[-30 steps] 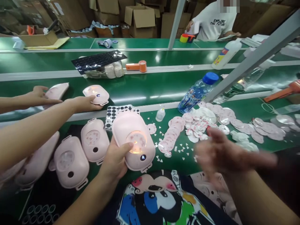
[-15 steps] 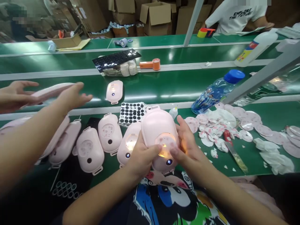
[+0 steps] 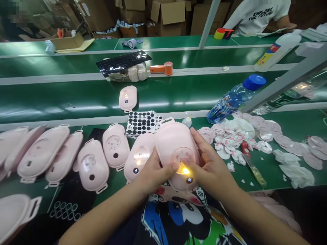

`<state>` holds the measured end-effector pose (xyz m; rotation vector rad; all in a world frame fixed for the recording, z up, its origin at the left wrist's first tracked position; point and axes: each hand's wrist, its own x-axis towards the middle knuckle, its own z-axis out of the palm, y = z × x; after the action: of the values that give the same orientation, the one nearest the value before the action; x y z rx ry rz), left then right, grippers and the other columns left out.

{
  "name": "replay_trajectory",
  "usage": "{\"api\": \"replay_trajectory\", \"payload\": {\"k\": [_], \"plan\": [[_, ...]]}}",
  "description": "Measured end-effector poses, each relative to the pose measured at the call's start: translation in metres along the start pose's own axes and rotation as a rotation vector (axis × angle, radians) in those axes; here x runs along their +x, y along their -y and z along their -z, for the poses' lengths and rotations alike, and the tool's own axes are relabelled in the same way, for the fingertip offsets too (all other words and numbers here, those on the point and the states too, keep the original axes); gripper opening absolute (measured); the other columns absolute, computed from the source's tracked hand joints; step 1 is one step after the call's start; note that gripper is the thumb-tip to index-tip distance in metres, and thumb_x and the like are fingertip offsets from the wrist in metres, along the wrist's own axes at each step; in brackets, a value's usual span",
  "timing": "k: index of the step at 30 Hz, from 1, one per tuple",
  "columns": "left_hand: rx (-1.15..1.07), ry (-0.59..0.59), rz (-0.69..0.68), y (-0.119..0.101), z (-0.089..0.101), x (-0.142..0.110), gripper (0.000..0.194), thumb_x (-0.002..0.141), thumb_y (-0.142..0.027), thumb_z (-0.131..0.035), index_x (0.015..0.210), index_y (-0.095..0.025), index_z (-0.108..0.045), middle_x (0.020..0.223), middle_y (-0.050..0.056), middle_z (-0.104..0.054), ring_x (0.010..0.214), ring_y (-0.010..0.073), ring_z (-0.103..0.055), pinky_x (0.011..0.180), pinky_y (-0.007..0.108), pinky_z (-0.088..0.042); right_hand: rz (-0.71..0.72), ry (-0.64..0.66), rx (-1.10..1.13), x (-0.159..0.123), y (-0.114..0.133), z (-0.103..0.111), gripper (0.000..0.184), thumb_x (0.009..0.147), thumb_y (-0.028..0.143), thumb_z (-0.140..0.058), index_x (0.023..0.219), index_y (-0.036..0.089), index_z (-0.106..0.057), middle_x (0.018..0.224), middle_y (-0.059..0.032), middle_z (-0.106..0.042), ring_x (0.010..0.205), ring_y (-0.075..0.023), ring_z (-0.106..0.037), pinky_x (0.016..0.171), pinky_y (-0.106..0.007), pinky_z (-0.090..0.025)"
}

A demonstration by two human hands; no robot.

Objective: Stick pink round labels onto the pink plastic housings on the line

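Observation:
My left hand (image 3: pixel 154 170) and my right hand (image 3: pixel 211 161) are closed on a pale pink, rounded plastic case (image 3: pixel 173 136). Both thumbs press on its front, near a round patterned window that glows yellow. Below the window is a small dark display with a lit mark. The case is tilted towards me, with a strap loop at its top; its back is hidden. Just left of it lies another lit pink case (image 3: pixel 138 158). Two unlit pink cases, a near one (image 3: pixel 93 177) and a farther one (image 3: pixel 116 143), lie further left.
Several pink cases (image 3: pixel 43 151) overlap at the far left. A sheet of black dots (image 3: pixel 141 123) lies behind my hands. To the right are a blue-capped bottle (image 3: pixel 227 102), rabbit-shaped pieces (image 3: pixel 231 143) and a knife (image 3: pixel 254 168). One lit case (image 3: pixel 128 98) sits on the green belt.
Another person's arms, holding a pink case at the left, have gone from view. A pink case now shows at the lower left. My thumbs have come closer together, and the window's light is brighter.

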<state>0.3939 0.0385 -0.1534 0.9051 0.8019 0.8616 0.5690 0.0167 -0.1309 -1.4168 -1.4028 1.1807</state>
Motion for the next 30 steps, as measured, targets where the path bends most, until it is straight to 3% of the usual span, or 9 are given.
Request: {"api": "replay_trajectory", "payload": {"k": [3, 8, 17, 24, 30], "plan": [[0.018, -0.033, 0.01, -0.001, -0.002, 0.003, 0.054, 0.078, -0.033, -0.069, 0.126, -0.019, -0.048, 0.118, 0.012, -0.062, 0.108, 0.0296, -0.059, 0.087, 0.041, -0.051, -0.068, -0.016, 0.026, 0.001, 0.002, 0.001, 0.07, 0.085, 0.04, -0.062, 0.146, 0.041, -0.026, 0.153, 0.0026, -0.03, 0.138, -0.0278, -0.033, 0.112, -0.053, -0.032], [0.064, -0.08, -0.008, -0.001, -0.005, 0.003, 0.052, 0.076, -0.031, -0.071, 0.122, -0.018, -0.05, 0.116, 0.012, -0.064, 0.105, 0.0296, -0.061, 0.085, 0.041, -0.052, -0.062, -0.007, 0.103, 0.002, 0.005, 0.002, 0.064, 0.085, 0.037, -0.062, 0.142, 0.043, -0.033, 0.151, 0.0044, -0.033, 0.137, -0.0262, -0.036, 0.112, -0.052, -0.034], [0.155, -0.081, -0.019, 0.0, -0.003, 0.0, 0.051, 0.076, -0.03, -0.071, 0.12, -0.019, -0.049, 0.119, 0.013, -0.063, 0.109, 0.0309, -0.06, 0.089, 0.043, -0.051, -0.09, 0.006, 0.189, 0.001, 0.007, 0.001, 0.067, 0.084, 0.026, -0.061, 0.142, 0.044, -0.033, 0.149, 0.0036, -0.037, 0.134, -0.0276, -0.039, 0.109, -0.054, -0.037], [0.2, -0.051, 0.053, -0.011, -0.009, -0.001, 0.056, 0.073, -0.033, -0.072, 0.121, -0.016, -0.047, 0.113, 0.014, -0.063, 0.105, 0.033, -0.061, 0.086, 0.047, -0.052, -0.079, -0.011, 0.165, -0.005, 0.006, 0.003, 0.068, 0.084, 0.021, -0.059, 0.142, 0.045, -0.032, 0.15, 0.0054, -0.035, 0.135, -0.0274, -0.038, 0.11, -0.053, -0.037], [0.238, -0.071, 0.067, -0.005, -0.004, -0.003, 0.059, 0.073, -0.033, -0.071, 0.124, -0.016, -0.045, 0.115, 0.015, -0.062, 0.108, 0.0334, -0.058, 0.087, 0.048, -0.051, -0.053, 0.002, 0.198, -0.007, 0.007, 0.003, 0.07, 0.084, 0.019, -0.055, 0.146, 0.038, -0.03, 0.152, 0.0032, -0.032, 0.137, -0.0273, -0.034, 0.108, -0.05, -0.04]]}}
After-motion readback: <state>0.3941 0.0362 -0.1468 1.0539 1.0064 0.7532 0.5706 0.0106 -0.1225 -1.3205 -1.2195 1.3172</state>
